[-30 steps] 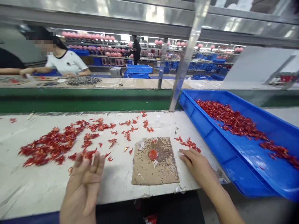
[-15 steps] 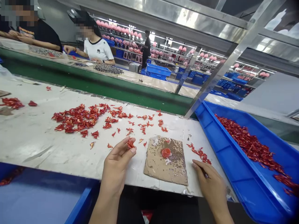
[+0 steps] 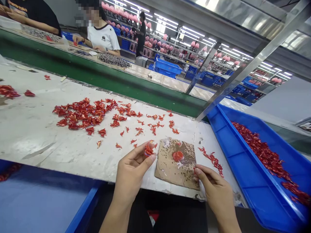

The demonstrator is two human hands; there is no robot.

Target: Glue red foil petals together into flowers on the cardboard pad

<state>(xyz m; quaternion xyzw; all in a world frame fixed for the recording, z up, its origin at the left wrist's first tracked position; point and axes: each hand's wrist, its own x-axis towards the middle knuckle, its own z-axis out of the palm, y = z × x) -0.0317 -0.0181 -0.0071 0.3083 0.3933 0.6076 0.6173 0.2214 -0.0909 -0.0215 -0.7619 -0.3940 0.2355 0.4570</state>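
My left hand [image 3: 131, 171] is closed in a pinch on a red spiky piece with gold-coloured streaks [image 3: 149, 149], held just left of a square of cardboard [image 3: 167, 174]. At the cardboard's right edge, my right hand [image 3: 216, 189] pinches a small red piece [image 3: 195, 170] between thumb and fingertips; its shape is mostly hidden. On the speckled cardboard sits a round red cap-like thing [image 3: 178, 156], with whitish residue beside it. Similar red pieces [image 3: 85, 113] lie heaped and scattered over the white table [image 3: 36, 136].
To the right, a blue bin [image 3: 233, 155] holds many red pieces [image 3: 262, 152], and a short row of them [image 3: 213, 161] lies beside it. Another blue bin [image 3: 48, 200] stands below the table at left. A metal post [image 3: 230, 81] rises at the table's far edge. Co-workers sit across the green strip [image 3: 97, 84].
My left hand has shifted right with the red piece, which now shows more fully. My right hand has come left to the cardboard's edge, a small red piece now visible at its fingertips.
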